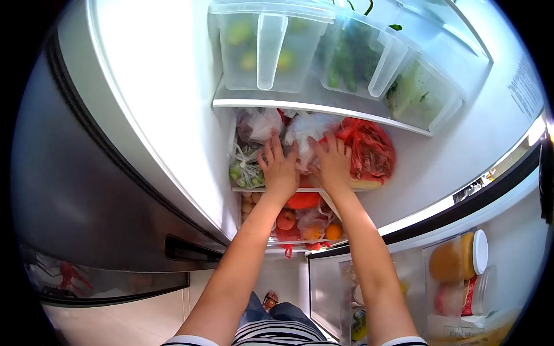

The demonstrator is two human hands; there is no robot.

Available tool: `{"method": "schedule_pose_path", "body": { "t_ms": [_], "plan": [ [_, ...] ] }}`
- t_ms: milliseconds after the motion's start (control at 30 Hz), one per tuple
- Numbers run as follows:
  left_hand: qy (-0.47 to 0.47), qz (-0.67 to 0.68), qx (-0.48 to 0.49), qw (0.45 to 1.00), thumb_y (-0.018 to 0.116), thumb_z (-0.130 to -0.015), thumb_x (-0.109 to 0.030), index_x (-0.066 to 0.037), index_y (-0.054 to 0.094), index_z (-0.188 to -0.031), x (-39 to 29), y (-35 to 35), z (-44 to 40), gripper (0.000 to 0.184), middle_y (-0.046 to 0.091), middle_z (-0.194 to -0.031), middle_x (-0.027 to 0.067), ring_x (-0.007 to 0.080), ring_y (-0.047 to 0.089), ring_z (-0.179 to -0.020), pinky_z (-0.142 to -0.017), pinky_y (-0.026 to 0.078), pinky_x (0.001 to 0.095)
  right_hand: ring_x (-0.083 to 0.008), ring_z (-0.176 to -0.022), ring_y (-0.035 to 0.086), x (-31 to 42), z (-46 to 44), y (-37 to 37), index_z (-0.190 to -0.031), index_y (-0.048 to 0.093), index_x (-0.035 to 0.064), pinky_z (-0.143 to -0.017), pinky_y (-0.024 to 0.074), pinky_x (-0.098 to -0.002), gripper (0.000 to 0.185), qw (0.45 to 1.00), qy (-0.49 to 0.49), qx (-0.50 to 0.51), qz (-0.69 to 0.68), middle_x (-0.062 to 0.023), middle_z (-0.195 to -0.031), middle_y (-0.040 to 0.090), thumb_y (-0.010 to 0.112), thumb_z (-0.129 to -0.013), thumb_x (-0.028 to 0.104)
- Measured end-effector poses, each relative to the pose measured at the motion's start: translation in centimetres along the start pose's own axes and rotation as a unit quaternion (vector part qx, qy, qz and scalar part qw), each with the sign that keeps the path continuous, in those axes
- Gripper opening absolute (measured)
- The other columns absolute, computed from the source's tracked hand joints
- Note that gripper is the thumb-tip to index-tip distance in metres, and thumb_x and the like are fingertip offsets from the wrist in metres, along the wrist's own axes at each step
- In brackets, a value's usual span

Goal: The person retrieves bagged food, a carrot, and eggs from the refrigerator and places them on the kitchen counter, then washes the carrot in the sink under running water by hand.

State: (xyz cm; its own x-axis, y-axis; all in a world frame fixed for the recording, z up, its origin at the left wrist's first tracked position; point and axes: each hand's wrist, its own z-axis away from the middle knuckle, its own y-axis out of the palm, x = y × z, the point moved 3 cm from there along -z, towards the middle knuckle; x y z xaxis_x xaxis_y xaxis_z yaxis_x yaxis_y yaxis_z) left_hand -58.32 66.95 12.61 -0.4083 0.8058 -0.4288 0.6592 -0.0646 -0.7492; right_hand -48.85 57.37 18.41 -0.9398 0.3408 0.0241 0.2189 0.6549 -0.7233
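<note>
Both my hands reach into an open refrigerator, onto a shelf packed with plastic bags. My left hand (281, 171) has its fingers spread over the bags, close to a clear knotted bag with green contents (247, 170) and a whitish bag (258, 124). My right hand (334, 165) is also spread, its fingertips at a white translucent plastic bag (311, 128). Just right of it lies a red plastic bag (369, 150). Neither hand is visibly closed round anything; the undersides of the fingers are hidden.
Above is a shelf (323, 108) with clear handled bins (236, 63) of produce. Below, a drawer holds an apple (285, 219), an orange (333, 232) and bagged items. The open door (404, 277) at right carries jars (453, 258). A dark door (115, 173) stands left.
</note>
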Motion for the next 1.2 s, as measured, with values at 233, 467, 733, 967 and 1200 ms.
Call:
{"method": "schedule_pose_path", "body": {
  "t_ms": [233,467,733,967,1200],
  "plan": [
    [0.032,0.141,0.025,0.989,0.073,-0.072,-0.015,-0.012,0.058,-0.125,-0.8,-1.3,2.8,0.055,0.018,-0.151,0.0250,0.0441,0.023,-0.137,-0.107,0.026,0.0518,-0.0287,-0.101,0.051,-1.7,1.7,0.0,-0.080,0.063,0.0112,-0.085,0.0357,-0.0424,0.019,0.997,-0.018,0.064,0.029,-0.0081,-0.108,0.057,0.069,-0.062,0.011],
    [-0.038,0.368,-0.028,0.929,0.075,-0.076,-0.022,-0.011,0.056,-0.123,-0.8,0.1,3.2,0.052,0.034,-0.144,0.0240,0.0419,0.029,-0.136,-0.107,0.029,0.0457,-0.0291,-0.096,0.055,0.8,5.7,-3.6,-0.079,0.064,0.0136,-0.079,0.0399,-0.0430,0.016,0.999,0.037,0.001,0.002,-0.0077,-0.108,0.058,0.069,-0.065,0.009],
    [0.017,0.188,-0.005,0.982,0.074,-0.075,-0.028,-0.010,0.056,-0.114,-1.9,-4.6,3.5,0.046,0.054,-0.118,0.0116,0.0338,0.047,-0.107,-0.091,0.036,0.0465,-0.0305,-0.084,0.063,1.5,8.9,-2.9,-0.090,0.063,0.0060,-0.070,0.0512,-0.0347,0.019,0.965,0.072,0.039,-0.249,-0.0110,-0.102,0.064,0.065,-0.073,-0.004],
    [0.074,0.111,0.061,0.989,0.069,-0.077,-0.016,-0.008,0.056,-0.102,-1.2,-5.0,2.8,0.030,0.057,-0.100,0.0115,0.0360,0.052,-0.092,-0.077,0.042,0.0416,-0.0358,-0.109,0.055,-0.7,8.5,-2.8,-0.106,0.064,0.0058,-0.094,0.0423,-0.0425,0.030,0.976,0.103,-0.015,-0.189,-0.0163,-0.120,0.058,0.066,-0.076,0.002],
    [-0.055,0.216,0.050,0.974,0.061,-0.078,-0.008,-0.005,0.053,-0.095,-0.4,-6.0,5.2,0.019,0.060,-0.091,0.0180,0.0408,0.057,-0.086,-0.072,0.045,0.0440,-0.0353,-0.120,0.049,-5.6,6.3,-1.0,-0.113,0.063,0.0062,-0.101,0.0402,-0.0418,0.036,0.956,0.183,0.077,-0.217,-0.0184,-0.132,0.051,0.065,-0.078,0.008]
  ]
}}
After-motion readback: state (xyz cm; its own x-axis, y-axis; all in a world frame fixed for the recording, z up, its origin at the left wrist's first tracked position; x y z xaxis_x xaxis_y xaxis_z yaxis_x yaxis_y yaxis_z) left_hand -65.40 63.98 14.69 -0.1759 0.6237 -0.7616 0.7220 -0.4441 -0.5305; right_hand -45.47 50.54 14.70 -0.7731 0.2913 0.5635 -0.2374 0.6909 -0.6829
